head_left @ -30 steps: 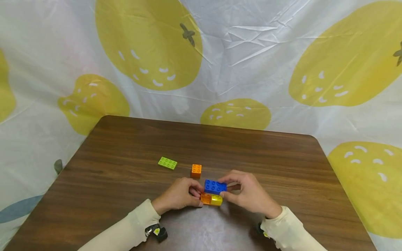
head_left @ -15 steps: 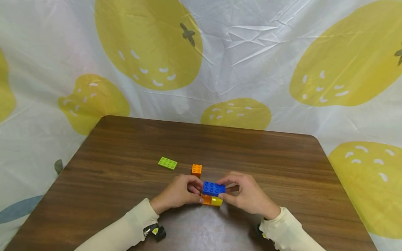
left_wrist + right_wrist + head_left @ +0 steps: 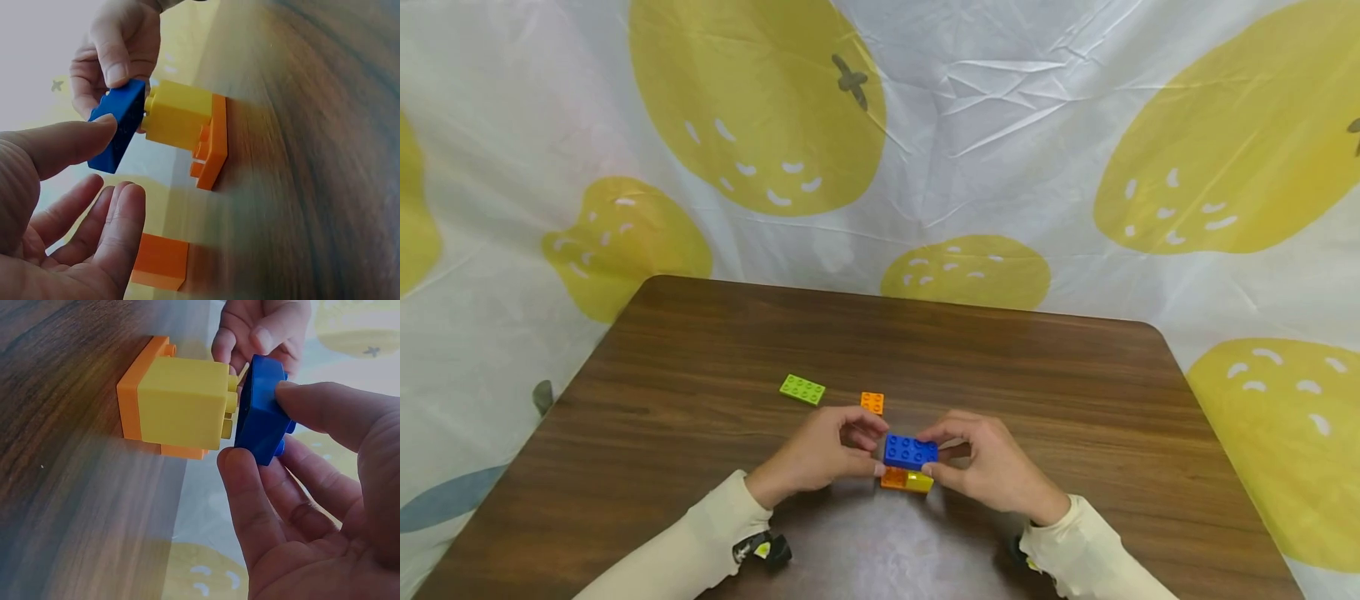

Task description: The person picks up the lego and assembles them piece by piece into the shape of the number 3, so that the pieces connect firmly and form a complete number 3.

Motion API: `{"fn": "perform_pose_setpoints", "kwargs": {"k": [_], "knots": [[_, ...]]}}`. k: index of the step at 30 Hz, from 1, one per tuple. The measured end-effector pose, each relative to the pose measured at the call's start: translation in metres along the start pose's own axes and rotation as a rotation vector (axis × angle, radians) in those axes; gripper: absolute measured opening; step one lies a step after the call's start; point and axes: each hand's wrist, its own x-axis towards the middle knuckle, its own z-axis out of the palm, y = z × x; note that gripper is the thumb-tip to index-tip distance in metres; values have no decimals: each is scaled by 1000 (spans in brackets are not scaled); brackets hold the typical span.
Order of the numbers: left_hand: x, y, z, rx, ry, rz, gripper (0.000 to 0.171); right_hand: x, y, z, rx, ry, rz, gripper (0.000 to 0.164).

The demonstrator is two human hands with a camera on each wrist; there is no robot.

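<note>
Sleeves point(image 3: 673, 546), pale, two: lower edge of the frame.
Orange plate point(image 3: 217, 147), yellow brick point(image 3: 181, 403) on one end: lower centre, on the table point(image 3: 1015, 375).
Right hand point(image 3: 992, 462): lower centre, right; blue brick point(image 3: 910, 451) pinched between thumb and fingers, tilted, just over the yellow brick.
Left hand point(image 3: 820, 450): lower centre, left; fingers loosely spread, thumb at the blue brick, contact unclear.
Orange brick point(image 3: 872, 402), green plate point(image 3: 802, 389): beyond, just below mid-frame.
Cloth point(image 3: 985, 167), fruit-patterned: upper frame.
</note>
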Motion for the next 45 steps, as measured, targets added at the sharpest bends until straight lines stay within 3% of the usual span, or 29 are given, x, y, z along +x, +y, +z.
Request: {"fn": "perform_pose_setpoints", "kwargs": {"k": [10, 16, 25, 45], "knots": [[-4, 2, 7, -80, -23, -3, 39, -3, 2, 3, 12, 2, -39, 31], [-4, 0, 9, -91, -17, 5, 38, -5, 3, 5, 26, 13, -21, 31], [-4, 0, 10, -87, -20, 1, 37, -9, 7, 10, 76, 49, 30, 32], [-3, -4, 13, -52, 4, -9, 32, -12, 13, 14, 145, 75, 23, 25]]}}
